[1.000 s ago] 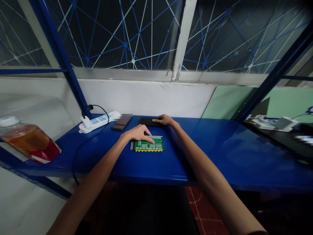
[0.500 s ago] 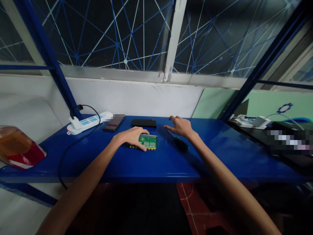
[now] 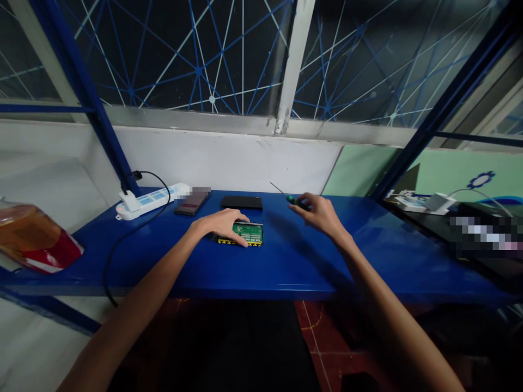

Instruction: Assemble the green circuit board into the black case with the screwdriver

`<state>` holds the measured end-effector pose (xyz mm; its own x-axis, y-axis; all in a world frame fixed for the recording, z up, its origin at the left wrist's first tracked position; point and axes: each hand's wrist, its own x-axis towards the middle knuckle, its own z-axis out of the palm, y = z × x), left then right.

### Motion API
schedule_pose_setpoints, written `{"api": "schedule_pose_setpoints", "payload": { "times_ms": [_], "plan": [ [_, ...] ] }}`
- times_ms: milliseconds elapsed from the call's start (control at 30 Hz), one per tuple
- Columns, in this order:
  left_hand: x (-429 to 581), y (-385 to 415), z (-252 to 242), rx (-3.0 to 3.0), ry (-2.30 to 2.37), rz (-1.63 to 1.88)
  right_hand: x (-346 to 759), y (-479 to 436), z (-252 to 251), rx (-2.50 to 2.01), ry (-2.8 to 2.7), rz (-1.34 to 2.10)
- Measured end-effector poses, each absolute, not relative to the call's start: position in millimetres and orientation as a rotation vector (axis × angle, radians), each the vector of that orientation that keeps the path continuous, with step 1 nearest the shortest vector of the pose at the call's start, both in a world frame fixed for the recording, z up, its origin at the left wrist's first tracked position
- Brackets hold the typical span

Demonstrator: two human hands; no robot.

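Note:
Under my left hand lies a green circuit board in an open housing, with a row of yellow ports along its near edge. My left thumb and fingers grip it from the left side, on the blue table. My right hand is closed around the handle of a screwdriver, raised above the table to the right of the board. The screwdriver's thin shaft points up and to the left. Behind the board rests a flat black cover.
A phone lies by a white power strip at the back left, with a black cable running off the front edge. A red and orange package stands far left. Dark equipment sits at the right.
My right hand, open above the table before, has taken hold of the screwdriver and lifted it off the surface. My left hand stays on the circuit board.

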<state>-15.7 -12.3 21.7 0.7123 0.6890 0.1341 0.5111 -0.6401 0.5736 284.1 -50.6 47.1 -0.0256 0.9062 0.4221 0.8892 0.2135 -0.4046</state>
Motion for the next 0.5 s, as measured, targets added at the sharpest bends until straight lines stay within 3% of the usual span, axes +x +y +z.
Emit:
{"api": "schedule_pose_setpoints", "payload": {
  "times_ms": [133, 333, 500],
  "plan": [
    [-16.5, -9.5, 22.1, 2.339, 0.950, 0.647, 251.8, -27.8, 61.6, -1.331, -1.687, 0.079],
    [-10.5, -1.2, 12.5, 2.148, 1.063, 1.098, 206.7, 1.5, 62.0, -1.180, -1.478, 0.209],
    [6.0, -6.9, 9.5, 2.069, 0.922, 1.083, 195.8, -14.3, 52.0, -1.127, -1.552, 0.183]
  ]
}}
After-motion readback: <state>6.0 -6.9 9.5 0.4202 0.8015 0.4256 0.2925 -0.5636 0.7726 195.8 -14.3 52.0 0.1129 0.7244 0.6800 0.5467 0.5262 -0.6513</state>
